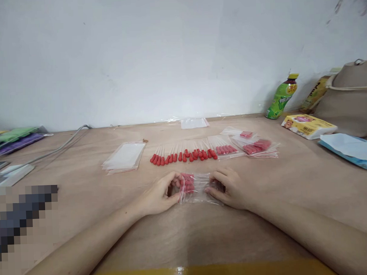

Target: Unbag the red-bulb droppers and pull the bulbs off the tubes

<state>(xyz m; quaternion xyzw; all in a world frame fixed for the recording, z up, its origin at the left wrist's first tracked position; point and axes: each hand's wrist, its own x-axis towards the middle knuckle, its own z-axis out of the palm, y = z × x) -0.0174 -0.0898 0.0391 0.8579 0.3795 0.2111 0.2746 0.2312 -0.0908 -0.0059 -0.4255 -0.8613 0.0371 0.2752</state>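
Note:
A clear zip bag point(200, 189) lies sideways between my hands, with several red-bulbed droppers point(188, 183) inside, bulbs toward the left. My left hand point(166, 194) grips the bag's zip end between thumb and fingers. At the other end, my right hand point(230, 188) pinches the bag, thumb below and fingers above. Behind it is a row of loose droppers point(184, 155), red bulbs toward me and clear stems pointing away. Filled bags point(257, 147) are piled to the right of the row, and a stack of flat zip bags point(124, 156) lies to its left.
Another flat bag point(195, 123) rests by the wall. At right stand a green bottle point(283, 97), a yellow tissue pack point(309, 126), a blue-white packet point(349, 149) and a beige bag point(347, 103). A grey cable point(60, 148) and green and purple packs point(18, 139) are at left.

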